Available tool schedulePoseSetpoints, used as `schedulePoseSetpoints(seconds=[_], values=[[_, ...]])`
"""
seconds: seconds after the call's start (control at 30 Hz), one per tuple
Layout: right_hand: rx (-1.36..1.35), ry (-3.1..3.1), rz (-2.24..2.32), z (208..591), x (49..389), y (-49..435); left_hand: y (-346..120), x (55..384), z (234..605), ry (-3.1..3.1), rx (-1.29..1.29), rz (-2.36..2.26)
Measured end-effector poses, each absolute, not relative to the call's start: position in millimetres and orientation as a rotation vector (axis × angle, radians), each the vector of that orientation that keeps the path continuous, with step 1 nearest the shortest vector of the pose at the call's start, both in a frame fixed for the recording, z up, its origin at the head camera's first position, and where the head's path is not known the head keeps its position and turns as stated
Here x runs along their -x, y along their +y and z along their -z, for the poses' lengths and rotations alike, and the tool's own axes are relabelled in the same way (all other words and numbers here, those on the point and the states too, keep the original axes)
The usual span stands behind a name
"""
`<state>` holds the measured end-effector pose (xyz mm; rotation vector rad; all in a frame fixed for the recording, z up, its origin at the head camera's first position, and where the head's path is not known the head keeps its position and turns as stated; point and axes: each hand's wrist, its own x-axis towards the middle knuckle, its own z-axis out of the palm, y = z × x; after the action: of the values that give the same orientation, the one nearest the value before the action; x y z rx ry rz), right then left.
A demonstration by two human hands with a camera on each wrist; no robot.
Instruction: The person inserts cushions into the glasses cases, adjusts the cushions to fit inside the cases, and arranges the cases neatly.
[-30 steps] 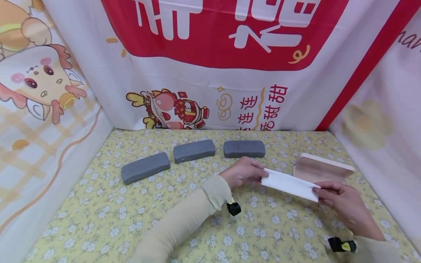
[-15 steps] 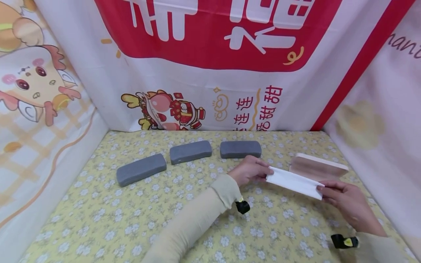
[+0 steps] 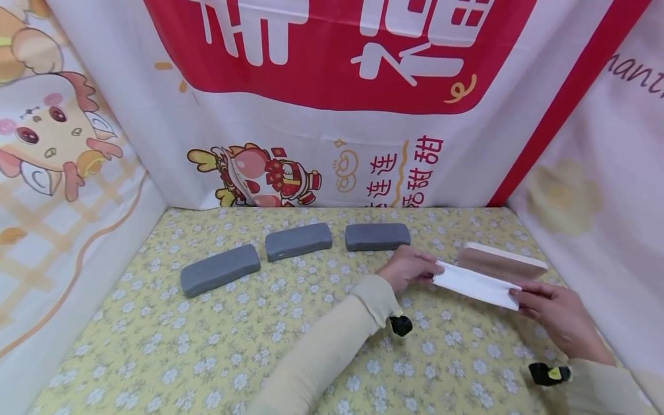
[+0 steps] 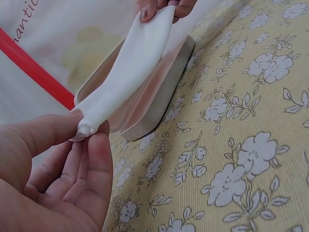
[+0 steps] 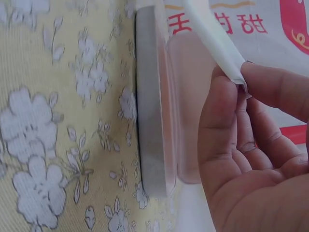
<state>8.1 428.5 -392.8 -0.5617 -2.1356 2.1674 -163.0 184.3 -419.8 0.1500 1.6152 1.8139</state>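
Observation:
A folded white cloth (image 3: 476, 286) is stretched between both hands above the table. My left hand (image 3: 407, 268) pinches its left end between thumb and fingers, the end bunched up in the left wrist view. The opposite end is pinched by my right hand (image 3: 557, 316). Just behind and below the cloth stands a glasses case (image 3: 502, 260) with its lid raised. Its lining is pinkish, and its grey outer side (image 5: 150, 106) shows in the right wrist view. In the head view, the cloth and right hand hide the lower half of the case.
Three closed grey cases (image 3: 220, 270), (image 3: 298, 242), (image 3: 377, 237) lie in a row towards the back of the table. A yellow flowered tablecloth (image 3: 171, 346) covers the tabletop. Printed fabric walls (image 3: 311, 86) stand at the back and both sides.
Both hands have carried the cloth a little to the right and slightly farther back, closer over the opened case. The head view has shifted slightly. The cases appear to stay put.

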Motion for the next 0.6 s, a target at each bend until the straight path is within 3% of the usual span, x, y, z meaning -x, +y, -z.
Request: schedulePoseSetpoints(seconds=[0.6], values=[[0.706,-2.033,-2.104,384.2,1.9,451.1,223.2,163.4,429.2,1.465,-0.081,-1.878]])
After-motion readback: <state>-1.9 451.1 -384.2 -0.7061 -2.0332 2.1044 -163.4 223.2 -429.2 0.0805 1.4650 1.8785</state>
